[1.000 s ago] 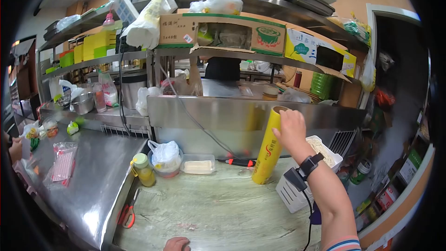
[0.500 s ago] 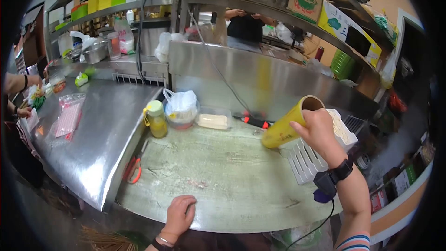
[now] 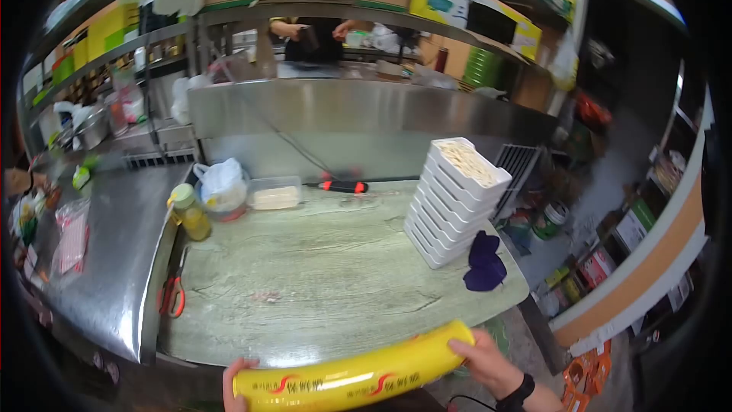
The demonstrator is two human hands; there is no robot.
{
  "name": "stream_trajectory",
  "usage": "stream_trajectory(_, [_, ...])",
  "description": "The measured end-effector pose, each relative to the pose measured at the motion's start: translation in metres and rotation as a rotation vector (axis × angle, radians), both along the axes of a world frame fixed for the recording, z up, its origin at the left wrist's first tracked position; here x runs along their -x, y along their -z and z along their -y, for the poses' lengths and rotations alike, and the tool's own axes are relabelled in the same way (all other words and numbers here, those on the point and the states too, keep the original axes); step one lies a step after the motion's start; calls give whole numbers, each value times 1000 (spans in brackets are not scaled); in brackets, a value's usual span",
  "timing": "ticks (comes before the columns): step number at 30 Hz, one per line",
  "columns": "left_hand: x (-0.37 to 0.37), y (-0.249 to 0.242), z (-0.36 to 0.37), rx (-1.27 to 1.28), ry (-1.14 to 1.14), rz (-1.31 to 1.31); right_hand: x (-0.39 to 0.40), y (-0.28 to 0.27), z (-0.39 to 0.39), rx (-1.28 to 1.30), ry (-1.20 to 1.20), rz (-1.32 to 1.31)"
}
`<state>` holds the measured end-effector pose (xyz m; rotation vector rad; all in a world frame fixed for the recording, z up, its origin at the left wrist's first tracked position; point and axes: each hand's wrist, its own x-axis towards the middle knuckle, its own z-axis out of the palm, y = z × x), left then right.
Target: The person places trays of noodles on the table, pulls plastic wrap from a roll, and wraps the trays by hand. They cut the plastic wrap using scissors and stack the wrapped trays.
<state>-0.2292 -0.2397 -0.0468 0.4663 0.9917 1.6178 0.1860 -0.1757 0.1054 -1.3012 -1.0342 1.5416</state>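
Observation:
A large yellow roll of cling film [image 3: 358, 370] with red and dark print lies level across the front, close to the table's near edge. My left hand [image 3: 233, 386] is closed around its left end, partly cut off by the frame's lower edge. At the other end my right hand [image 3: 489, 366] grips the roll, thumb on top. Beyond it, at the table's right, stands a tall stack of white plastic trays [image 3: 451, 202], the top one holding pale pieces of food [image 3: 467, 163]. A dark purple cloth-like item [image 3: 486, 263] lies beside the stack.
Red-handled scissors [image 3: 175, 294] lie at the table's left edge. Along the back are a yellow-green bottle [image 3: 191, 214], a bagged bowl [image 3: 223, 189], a clear container [image 3: 276, 194] and a black-and-red tool [image 3: 343, 186]. Another person [image 3: 313, 38] stands behind the shelf.
The roll, earlier tilted upright beside the trays in my right hand, is now level at the front in both hands. My left hand has left the table edge. The view has turned right.

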Motion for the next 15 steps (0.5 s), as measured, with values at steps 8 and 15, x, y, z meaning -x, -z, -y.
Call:
stream_trajectory(8, [-35, -44, 52, -169, 223, -1390, -36, 76, 22, 92, -471, 541])
stream_trajectory(15, [-27, -63, 42, -123, 344, -1350, -56, -53, -79, -679, 193, 771])
